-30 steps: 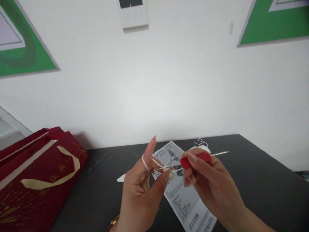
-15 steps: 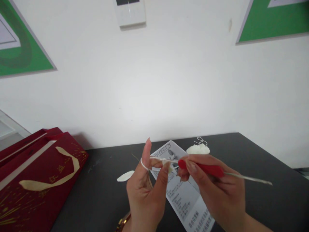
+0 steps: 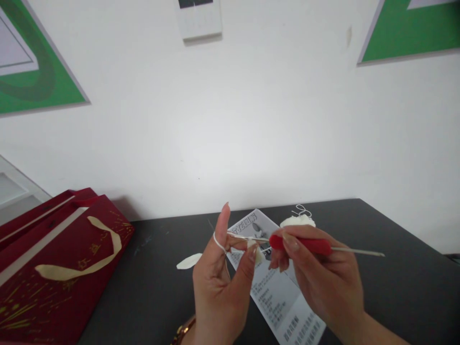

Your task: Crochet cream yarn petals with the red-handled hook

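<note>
My right hand [image 3: 319, 273] grips a crochet hook by its red handle [image 3: 304, 244]; a metal shaft sticks out at both ends. The left shaft reaches over to my left hand [image 3: 224, 282], whose thumb and fingers pinch a small piece of white crochet work [image 3: 258, 254]. White yarn [image 3: 219, 243] loops around the raised left index finger and runs to the hook. The exact stitch at the hook's tip is too small to make out. Both hands are held above a printed sheet [image 3: 276, 302].
A white leaf-shaped crocheted piece [image 3: 189, 261] lies left of my hands on the black table [image 3: 154, 292]. Behind my right hand is a white crocheted bundle [image 3: 298, 220] with a curled yarn tail. Red gift bags [image 3: 72, 258] with cream ribbon stand at the left. A white wall [image 3: 251, 120] rises behind.
The hook now lies farther left through the work, with its metal shaft seen between the hands. Its free right end appears shorter and more level. The whole view has shifted slightly.
</note>
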The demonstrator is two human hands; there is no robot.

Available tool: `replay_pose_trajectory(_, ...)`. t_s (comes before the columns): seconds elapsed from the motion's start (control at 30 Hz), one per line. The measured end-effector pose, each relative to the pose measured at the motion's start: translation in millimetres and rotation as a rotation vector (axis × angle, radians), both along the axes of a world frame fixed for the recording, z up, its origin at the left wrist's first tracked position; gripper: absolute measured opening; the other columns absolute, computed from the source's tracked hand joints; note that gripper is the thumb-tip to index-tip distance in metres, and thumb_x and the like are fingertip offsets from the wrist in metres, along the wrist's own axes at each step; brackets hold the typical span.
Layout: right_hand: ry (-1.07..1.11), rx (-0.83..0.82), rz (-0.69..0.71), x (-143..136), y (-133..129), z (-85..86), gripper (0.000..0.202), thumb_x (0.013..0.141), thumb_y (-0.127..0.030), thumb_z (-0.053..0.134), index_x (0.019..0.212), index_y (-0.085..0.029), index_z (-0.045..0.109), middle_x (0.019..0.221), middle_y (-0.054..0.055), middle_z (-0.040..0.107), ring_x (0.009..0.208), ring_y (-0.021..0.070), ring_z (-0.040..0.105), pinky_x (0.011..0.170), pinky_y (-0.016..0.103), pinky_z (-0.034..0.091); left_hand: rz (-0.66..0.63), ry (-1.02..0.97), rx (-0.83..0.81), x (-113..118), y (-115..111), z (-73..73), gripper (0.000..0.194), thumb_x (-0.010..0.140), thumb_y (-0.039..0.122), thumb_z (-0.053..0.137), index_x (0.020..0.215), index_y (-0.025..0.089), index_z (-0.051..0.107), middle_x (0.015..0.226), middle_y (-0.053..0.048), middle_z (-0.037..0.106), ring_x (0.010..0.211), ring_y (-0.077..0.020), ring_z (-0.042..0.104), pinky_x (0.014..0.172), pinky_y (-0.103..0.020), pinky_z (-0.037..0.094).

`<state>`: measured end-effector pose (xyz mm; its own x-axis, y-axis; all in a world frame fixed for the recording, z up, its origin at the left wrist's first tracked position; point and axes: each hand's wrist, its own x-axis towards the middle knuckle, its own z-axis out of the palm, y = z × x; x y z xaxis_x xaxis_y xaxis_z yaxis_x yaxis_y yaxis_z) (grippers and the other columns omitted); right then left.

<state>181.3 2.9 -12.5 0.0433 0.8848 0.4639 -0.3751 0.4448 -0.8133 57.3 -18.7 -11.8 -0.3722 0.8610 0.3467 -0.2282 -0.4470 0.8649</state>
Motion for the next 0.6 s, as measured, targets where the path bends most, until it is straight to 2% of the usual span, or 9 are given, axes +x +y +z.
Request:
replay_pose_trajectory(0.07, 0.126, -0.152, 0.101, -2, 4, 3.4, 0.005, 0.082, -0.024, 0.075, 0.085, -0.022, 0.077, 0.059, 0.001, 0.071, 0.049, 0.0099, 0.062, 0.049, 0.018, 0.054, 0.012, 0.043, 0.016, -2, 1, -1.7, 0.061, 0.079, 0.010, 0.074, 0.132, 0.038, 0.061, 0.071, 0.007, 0.064, 0.072, -0.0095, 0.058, 0.086, -0.022, 0.046)
replay_pose_trajectory(0.23, 0.250, -0.405, 0.270, 1, 9, 10.1, 0.011, 0.076, -0.026, 0.080, 0.076, -0.016, 0.076, 0.053, -0.001, 0.068, 0.041, 0.0061, 0.059, 0.044, 0.014, 0.053, -0.082, 0.002, -0.072, -6, -1, 0.2, 0.059, 0.079, 0.014, 0.076, 0.128, 0.042, 0.063, 0.070, 0.005, 0.060, 0.071, -0.0098, 0.056, 0.075, -0.020, 0.048)
replay_pose_trajectory(0.47, 0.337, -0.487, 0.363, 3, 13, 12.3, 0.018, 0.075, -0.026, 0.081, 0.070, -0.011, 0.074, 0.050, -0.003, 0.065, 0.037, 0.0034, 0.054, 0.040, 0.013, 0.055, -0.145, 0.103, -0.108, -14, -4, 2.4, 0.060, 0.079, 0.017, 0.076, 0.130, 0.045, 0.061, 0.071, 0.006, 0.060, 0.070, -0.0096, 0.057, 0.076, -0.021, 0.049)
replay_pose_trajectory(0.6, 0.408, -0.569, 0.442, 1, 12, 11.8, 0.016, 0.075, -0.024, 0.082, 0.072, -0.010, 0.075, 0.053, -0.002, 0.067, 0.039, 0.0025, 0.056, 0.040, 0.011, 0.054, -0.107, 0.197, -0.013, -17, -4, 1.6, 0.061, 0.080, 0.015, 0.074, 0.131, 0.044, 0.060, 0.069, 0.006, 0.063, 0.071, -0.0101, 0.059, 0.084, -0.024, 0.049)
